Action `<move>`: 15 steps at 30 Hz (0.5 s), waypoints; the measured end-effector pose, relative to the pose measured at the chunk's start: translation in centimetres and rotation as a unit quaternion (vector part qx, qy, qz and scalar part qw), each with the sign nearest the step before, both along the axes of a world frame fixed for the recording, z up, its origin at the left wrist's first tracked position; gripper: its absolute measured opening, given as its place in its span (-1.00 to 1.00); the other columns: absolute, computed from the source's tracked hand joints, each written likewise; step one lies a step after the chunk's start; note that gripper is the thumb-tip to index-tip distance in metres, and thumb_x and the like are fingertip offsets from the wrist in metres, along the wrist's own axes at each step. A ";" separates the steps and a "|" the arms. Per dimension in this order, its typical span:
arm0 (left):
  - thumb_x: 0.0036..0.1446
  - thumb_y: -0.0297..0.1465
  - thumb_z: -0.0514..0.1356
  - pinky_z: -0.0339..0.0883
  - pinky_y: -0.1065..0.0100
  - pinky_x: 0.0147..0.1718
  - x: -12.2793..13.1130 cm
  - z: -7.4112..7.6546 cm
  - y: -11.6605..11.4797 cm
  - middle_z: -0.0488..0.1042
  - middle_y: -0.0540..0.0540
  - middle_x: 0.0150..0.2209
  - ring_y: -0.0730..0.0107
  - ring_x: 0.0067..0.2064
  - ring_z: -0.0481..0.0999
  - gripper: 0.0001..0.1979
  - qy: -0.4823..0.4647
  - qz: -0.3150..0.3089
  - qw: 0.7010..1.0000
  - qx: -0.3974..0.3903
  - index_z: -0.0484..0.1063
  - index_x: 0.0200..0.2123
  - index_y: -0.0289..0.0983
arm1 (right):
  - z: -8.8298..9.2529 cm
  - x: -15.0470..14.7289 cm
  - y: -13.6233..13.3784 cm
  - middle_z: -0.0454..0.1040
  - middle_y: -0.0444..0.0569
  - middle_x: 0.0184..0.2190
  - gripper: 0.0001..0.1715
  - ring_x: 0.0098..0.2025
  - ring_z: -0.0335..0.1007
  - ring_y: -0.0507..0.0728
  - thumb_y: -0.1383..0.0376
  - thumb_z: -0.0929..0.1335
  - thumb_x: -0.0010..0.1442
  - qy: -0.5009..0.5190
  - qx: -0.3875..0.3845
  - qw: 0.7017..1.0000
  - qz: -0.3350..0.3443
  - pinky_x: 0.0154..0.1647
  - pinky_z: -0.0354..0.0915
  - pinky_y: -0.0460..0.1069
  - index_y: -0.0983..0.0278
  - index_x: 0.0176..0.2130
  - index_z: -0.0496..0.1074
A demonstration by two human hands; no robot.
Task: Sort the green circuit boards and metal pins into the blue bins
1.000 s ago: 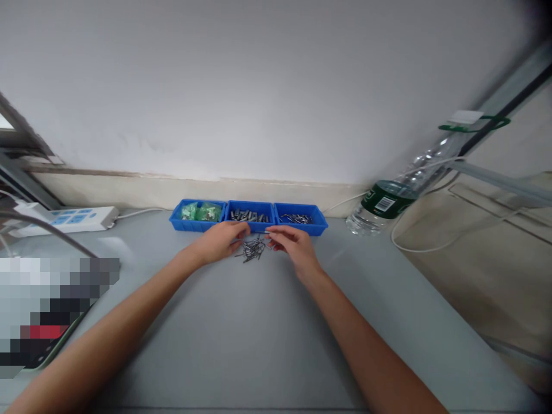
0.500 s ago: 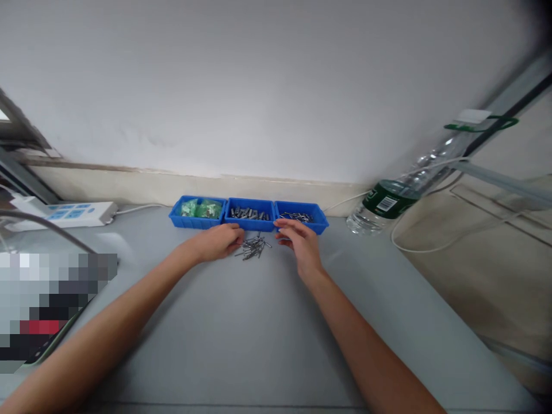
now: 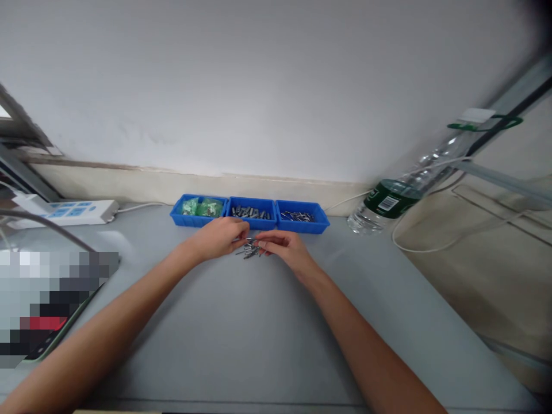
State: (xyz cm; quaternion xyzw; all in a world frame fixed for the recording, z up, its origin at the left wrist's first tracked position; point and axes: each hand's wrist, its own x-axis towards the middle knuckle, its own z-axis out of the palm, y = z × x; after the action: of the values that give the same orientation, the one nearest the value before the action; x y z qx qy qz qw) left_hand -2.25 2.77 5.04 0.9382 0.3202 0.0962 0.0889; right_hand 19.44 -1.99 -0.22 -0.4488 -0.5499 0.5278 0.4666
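Note:
My left hand (image 3: 224,237) is closed in a pinch just in front of the middle blue bin. A slim metal pin (image 3: 250,239) bridges the gap between its fingertips and those of my right hand (image 3: 282,248), which is closed around the other end. Below the fingers, a loose pile of small metal pins (image 3: 249,251) lies on the grey table (image 3: 241,333), partly covered by my right fingers. The middle bin (image 3: 252,224) holds short metal cylinders. Thin metal pins fill part of the right bin (image 3: 304,227).
Green-tinted bags lie in the left blue bin (image 3: 196,221). A large clear bottle (image 3: 388,201) with a green label leans at the right. To the left are a white power strip (image 3: 81,212), a cable and a blurred-out device (image 3: 47,305). The wall (image 3: 267,103) rises behind the bins.
My right hand has moved left and down from the right bin's front edge to meet my left hand over the pile. My left hand has shifted slightly right.

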 end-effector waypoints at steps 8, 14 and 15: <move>0.32 -0.41 0.19 0.22 0.34 -0.38 0.1 -0.2 0.1 0.52 -0.09 -0.28 0.34 -0.37 0.47 -0.92 -0.015 -0.004 1.000 0.005 0.44 -0.26 -0.27 | 0.5 -0.1 -0.1 0.69 0.00 -0.30 -0.64 -0.33 0.57 0.11 0.11 0.56 -0.05 0.014 -0.019 1.000 -0.015 -0.24 0.44 0.03 0.21 -0.23 0.66; 0.30 -0.47 0.18 0.31 0.32 -0.28 0.2 -1.6 0.7 0.56 -0.15 -0.15 0.25 -0.23 0.54 -0.87 0.012 0.016 1.000 0.009 0.50 -0.12 -0.28 | 0.1 0.4 0.3 0.68 0.03 -0.29 -0.70 -0.33 0.56 0.14 0.12 0.51 -0.01 0.012 -0.007 0.995 -0.101 -0.23 0.44 0.06 0.20 -0.26 0.67; 0.30 -0.48 0.16 0.33 0.32 -0.27 0.2 -1.8 0.7 0.56 -0.16 -0.14 0.23 -0.22 0.55 -0.85 0.021 0.016 1.000 0.008 0.50 -0.11 -0.28 | 0.1 0.6 0.4 0.68 0.04 -0.27 -0.69 -0.33 0.55 0.14 0.12 0.50 0.00 0.014 -0.002 0.991 -0.131 -0.23 0.44 0.07 0.20 -0.25 0.67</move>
State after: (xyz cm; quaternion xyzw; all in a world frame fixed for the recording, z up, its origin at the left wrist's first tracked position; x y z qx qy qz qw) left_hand -2.02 3.48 3.22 0.9354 0.3362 0.0809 0.0733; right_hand 20.05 -1.59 -0.11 -0.5105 -0.4788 0.4697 0.5380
